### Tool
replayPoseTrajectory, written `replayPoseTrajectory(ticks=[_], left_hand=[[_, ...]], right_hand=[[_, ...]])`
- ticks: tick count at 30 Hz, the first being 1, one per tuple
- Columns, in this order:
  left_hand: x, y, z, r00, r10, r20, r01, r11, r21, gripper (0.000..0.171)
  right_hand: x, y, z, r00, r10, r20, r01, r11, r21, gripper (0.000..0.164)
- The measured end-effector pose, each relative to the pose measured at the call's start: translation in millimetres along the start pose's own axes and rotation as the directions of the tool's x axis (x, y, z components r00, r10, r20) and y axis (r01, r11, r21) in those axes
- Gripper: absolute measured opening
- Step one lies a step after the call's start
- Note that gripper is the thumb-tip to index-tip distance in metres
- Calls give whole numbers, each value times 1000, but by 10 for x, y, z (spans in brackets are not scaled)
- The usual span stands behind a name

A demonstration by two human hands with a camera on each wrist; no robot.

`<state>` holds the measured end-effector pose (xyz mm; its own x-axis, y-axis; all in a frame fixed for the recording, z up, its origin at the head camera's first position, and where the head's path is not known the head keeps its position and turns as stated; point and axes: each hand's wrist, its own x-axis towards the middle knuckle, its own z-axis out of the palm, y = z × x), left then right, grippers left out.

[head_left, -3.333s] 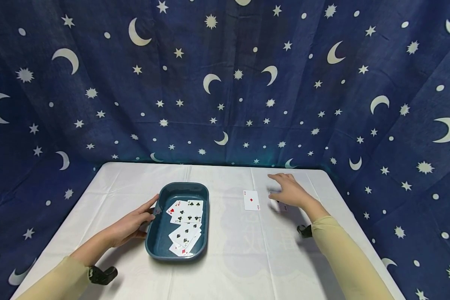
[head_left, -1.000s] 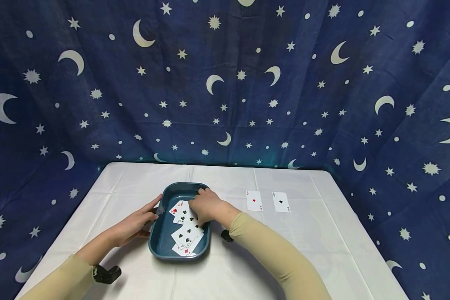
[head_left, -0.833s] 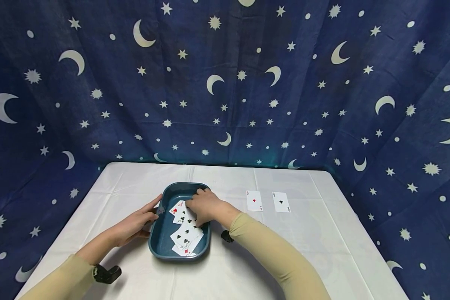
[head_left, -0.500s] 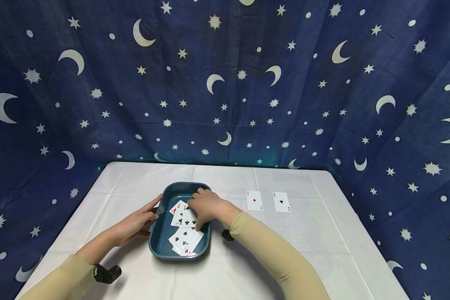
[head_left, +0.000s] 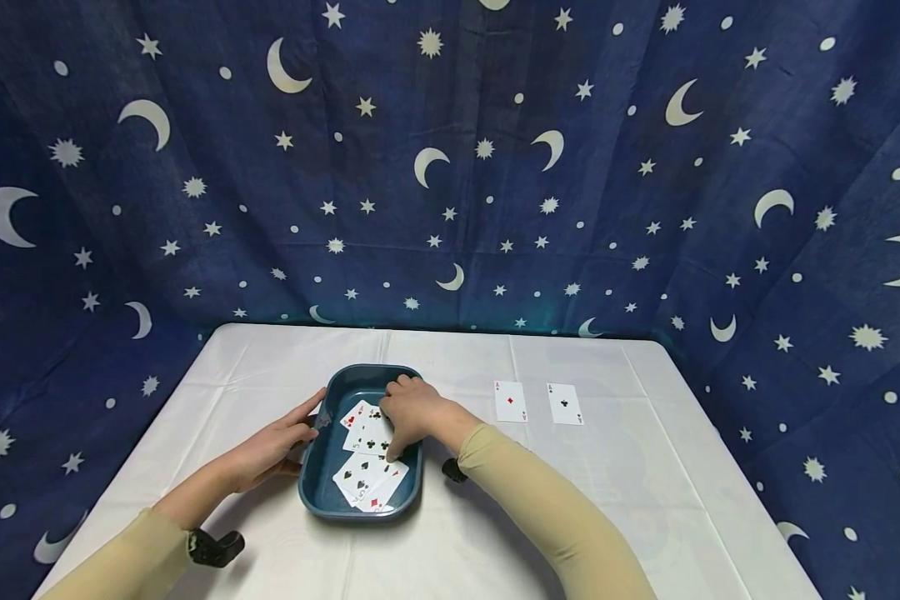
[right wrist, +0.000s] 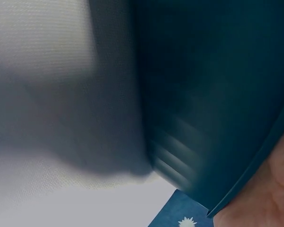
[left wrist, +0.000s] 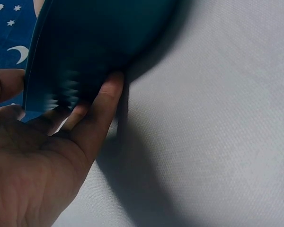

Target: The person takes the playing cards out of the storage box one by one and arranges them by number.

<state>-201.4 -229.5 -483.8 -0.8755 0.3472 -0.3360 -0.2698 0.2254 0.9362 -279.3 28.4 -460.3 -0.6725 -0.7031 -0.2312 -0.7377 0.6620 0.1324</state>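
A dark teal tray [head_left: 322,492] stands on the white table with several playing cards lying face up in it. At its left side my left hand [head_left: 270,450] grips the tray, thumb over the rim and fingers against the outer wall in the left wrist view. My right hand [head_left: 417,412] reaches over the right rim, thumb and fingers spread on a clubs card [head_left: 363,437]; some fingertips are hidden. An ace of hearts [head_left: 350,417] shows behind that card. In front lie a spades card [head_left: 355,477] and a diamonds card [head_left: 378,503], partly overlapping.
Right of the tray, an ace of diamonds [head_left: 510,402] and an ace of clubs [head_left: 565,404] lie side by side on the white tablecloth [head_left: 645,467]. A dark blue curtain [head_left: 450,167] with moons and stars hangs behind the table.
My right hand has come from the ace of clubs at the right into the tray. Under its fingers the cards have shifted slightly, the spades card leftward, uncovering more diamonds. The left hand stays.
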Motion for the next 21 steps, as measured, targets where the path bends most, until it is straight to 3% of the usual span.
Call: replayPoseTrajectory(ticks=[21], left_hand=[[1, 11, 7, 1000, -2, 5, 2, 1000, 4, 74]], right_hand=[[-18, 0, 0, 1000, -3, -12, 4, 1000, 31, 85]])
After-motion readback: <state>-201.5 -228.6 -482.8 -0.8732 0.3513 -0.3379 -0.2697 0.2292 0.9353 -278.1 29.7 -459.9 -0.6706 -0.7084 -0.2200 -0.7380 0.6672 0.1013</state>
